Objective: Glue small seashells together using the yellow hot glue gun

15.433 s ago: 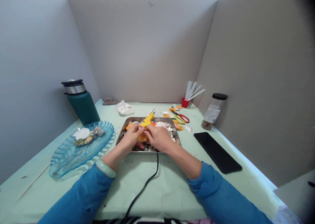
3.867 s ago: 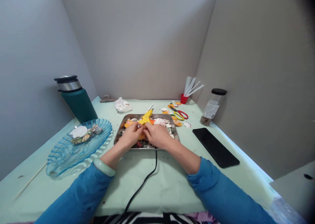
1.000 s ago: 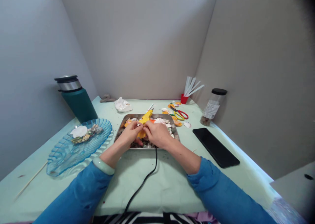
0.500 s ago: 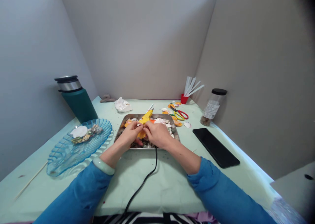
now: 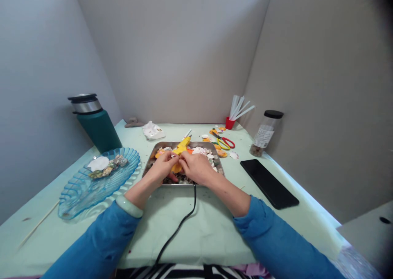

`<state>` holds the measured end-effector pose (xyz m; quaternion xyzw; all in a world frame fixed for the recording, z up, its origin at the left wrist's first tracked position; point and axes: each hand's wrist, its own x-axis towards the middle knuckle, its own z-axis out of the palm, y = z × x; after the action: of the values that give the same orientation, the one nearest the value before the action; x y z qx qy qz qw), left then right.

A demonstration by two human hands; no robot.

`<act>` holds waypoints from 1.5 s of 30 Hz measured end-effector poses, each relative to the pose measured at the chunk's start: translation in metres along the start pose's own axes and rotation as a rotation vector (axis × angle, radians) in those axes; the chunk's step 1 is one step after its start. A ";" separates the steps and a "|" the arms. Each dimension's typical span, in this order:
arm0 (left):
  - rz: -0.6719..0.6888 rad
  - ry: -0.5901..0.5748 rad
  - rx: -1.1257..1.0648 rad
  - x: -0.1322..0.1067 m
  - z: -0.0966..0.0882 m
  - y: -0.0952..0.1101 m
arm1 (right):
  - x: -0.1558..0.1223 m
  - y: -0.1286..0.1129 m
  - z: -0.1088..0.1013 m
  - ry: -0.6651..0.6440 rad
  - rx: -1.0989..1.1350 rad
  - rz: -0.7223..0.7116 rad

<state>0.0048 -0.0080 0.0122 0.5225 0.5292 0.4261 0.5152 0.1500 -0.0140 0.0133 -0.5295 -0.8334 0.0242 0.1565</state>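
Over a metal tray (image 5: 221, 170) of shells, my left hand (image 5: 161, 166) and my right hand (image 5: 196, 165) meet, fingertips pinched close together. A yellow-orange shell (image 5: 176, 168) shows between and just below the fingers, and both hands appear closed on it; the fingertips hide part of it. Right behind them a yellow hot glue gun (image 5: 182, 145) lies in the tray, nozzle toward the back. Its black cord (image 5: 184, 219) runs from under my right hand to the table's front edge. Mixed white, orange and grey shells (image 5: 201, 150) surround my hands.
On the left stand a blue shell-shaped dish (image 5: 92, 193) with shells and a green bottle (image 5: 98, 127). Scissors (image 5: 225, 142), loose shells and a red cup (image 5: 230, 123) of glue sticks are behind right. A phone (image 5: 268, 183) and jar (image 5: 265, 133) lie and stand at right.
Almost nothing differs. My hands stay together over the tray, with only a very slight shift of the fingers.
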 end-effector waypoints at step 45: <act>0.073 -0.019 0.218 0.012 -0.006 -0.019 | 0.000 0.001 0.001 -0.023 -0.010 -0.012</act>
<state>-0.0027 0.0031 -0.0075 0.5983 0.5482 0.3797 0.4442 0.1505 -0.0130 0.0118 -0.5251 -0.8383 0.0252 0.1446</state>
